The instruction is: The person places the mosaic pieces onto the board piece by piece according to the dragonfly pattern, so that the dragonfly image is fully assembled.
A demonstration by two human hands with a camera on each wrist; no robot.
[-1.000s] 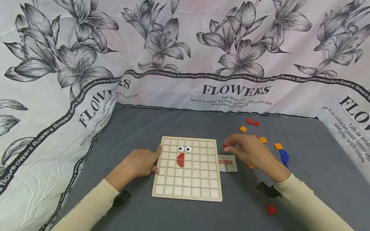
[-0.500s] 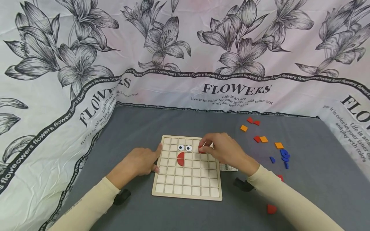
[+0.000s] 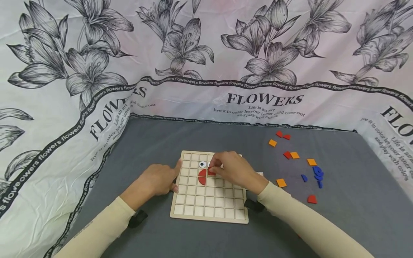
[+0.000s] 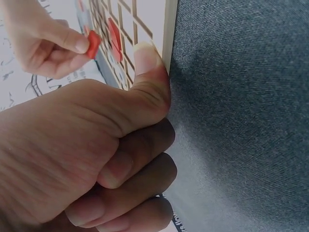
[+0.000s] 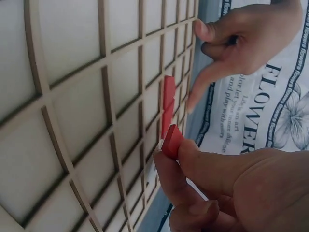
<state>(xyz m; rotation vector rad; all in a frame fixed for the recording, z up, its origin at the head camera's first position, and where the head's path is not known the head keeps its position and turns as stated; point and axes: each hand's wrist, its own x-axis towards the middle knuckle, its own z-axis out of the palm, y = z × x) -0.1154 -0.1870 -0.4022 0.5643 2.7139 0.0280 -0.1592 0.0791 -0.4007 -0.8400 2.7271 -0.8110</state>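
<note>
A wooden grid board lies on the grey table. Two red quarter-round pieces sit in its cells, side by side as a half-disc. Above them is a googly eye piece; a second eye is mostly hidden by my right hand. Between thumb and forefinger that hand pinches a red piece, tilted close over the grid just right of the half-disc. My left hand steadies the board's left edge: thumb tip on the rim, forefinger straight along the side, other fingers folded in.
Right of the board lie orange squares, red pieces and blue pieces. A picture card is mostly covered by my right hand and wrist. A floral cloth hangs behind the table.
My right hand has carried the red piece leftward from beside the board, across its upper right, to the cells beside the half-disc. The left hand has stayed at the board's edge.
</note>
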